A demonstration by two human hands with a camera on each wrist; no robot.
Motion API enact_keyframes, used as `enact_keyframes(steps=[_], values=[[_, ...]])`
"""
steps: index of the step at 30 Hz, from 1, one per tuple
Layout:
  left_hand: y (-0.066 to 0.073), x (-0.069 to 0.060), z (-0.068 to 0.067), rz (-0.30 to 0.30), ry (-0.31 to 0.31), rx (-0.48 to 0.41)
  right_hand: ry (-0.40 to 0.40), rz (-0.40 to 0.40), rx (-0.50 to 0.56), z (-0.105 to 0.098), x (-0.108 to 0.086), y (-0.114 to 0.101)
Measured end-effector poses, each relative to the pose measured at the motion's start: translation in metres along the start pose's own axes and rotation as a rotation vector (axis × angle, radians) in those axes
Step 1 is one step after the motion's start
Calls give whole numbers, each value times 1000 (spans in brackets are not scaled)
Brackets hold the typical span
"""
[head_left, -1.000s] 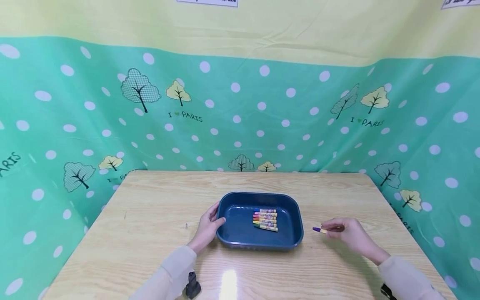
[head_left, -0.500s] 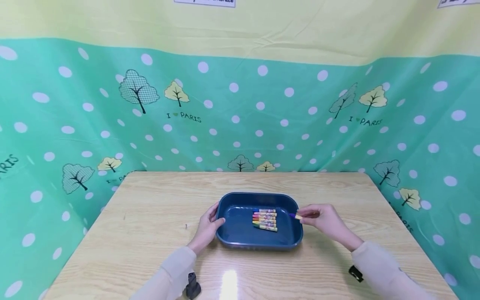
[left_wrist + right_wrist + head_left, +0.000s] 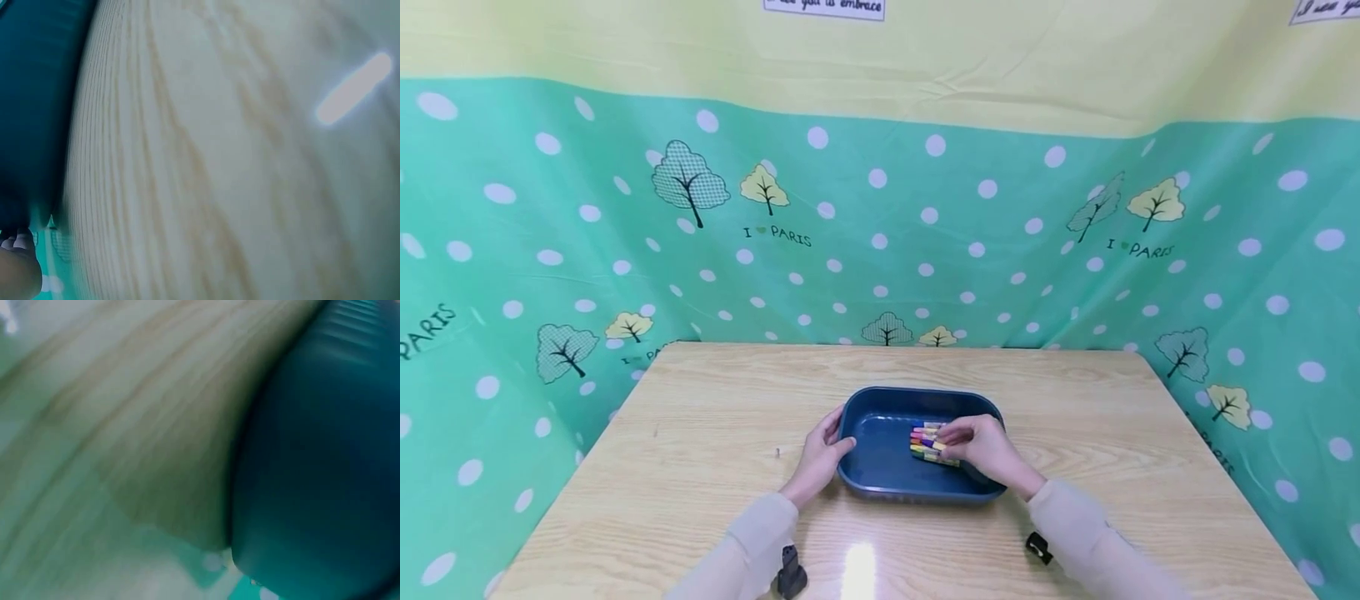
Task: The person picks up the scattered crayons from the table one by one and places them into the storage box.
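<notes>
A dark blue rectangular tray (image 3: 877,460) sits on the table in the head view. My left hand (image 3: 817,460) grips its left rim, thumb over the inside and fingers outside. Inside lies a row of several crayons (image 3: 919,433) in blue, pink, orange, yellow and green, partly covered by my right hand (image 3: 988,450). That hand reaches over the right rim and pinches a purple crayon (image 3: 929,444) low over the row; I cannot tell whether it touches the others. The left wrist view catches the tray's wall (image 3: 31,112) and a bit of the left hand (image 3: 19,269).
The wooden table (image 3: 737,400) ends at a green and yellow patterned curtain (image 3: 895,225). A black device (image 3: 791,573) hangs at the left sleeve, another black piece (image 3: 1038,547) at the right sleeve. In the right wrist view the tray's wall (image 3: 312,469) fills the right side.
My right hand has carried the purple crayon leftward from beside the tray, across the right rim, to the crayon row. The left hand keeps its grip, and the tray stays in place.
</notes>
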State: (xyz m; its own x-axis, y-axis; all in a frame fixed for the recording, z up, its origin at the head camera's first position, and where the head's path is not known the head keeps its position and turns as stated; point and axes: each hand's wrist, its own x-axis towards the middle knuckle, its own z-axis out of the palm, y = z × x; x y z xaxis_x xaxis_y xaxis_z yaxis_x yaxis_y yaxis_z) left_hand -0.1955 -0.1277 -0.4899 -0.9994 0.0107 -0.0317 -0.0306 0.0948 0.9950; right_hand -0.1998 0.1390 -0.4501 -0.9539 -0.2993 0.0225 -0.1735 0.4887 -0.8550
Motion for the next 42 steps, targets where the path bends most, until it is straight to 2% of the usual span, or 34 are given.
enact_keyframes(steps=[4,9,14,21,26,33,38,42], values=[[0,0,1,-10,0,11,-41,42,-5,7,7,3],[0,1,2,2,-2,8,-101,99,48,9,12,5],[0,1,2,6,-3,1,-126,113,72,9,13,6],[-1,2,3,-2,-6,-12,-119,80,127,9,14,7],[-1,1,3,3,-5,3,-110,71,111,9,14,6],[1,1,2,-1,24,8,-117,-16,157,4,16,5],[0,0,1,9,13,12,-79,-37,116,-1,14,6],[-1,-1,0,-6,9,5,-55,-42,99,-5,7,6]])
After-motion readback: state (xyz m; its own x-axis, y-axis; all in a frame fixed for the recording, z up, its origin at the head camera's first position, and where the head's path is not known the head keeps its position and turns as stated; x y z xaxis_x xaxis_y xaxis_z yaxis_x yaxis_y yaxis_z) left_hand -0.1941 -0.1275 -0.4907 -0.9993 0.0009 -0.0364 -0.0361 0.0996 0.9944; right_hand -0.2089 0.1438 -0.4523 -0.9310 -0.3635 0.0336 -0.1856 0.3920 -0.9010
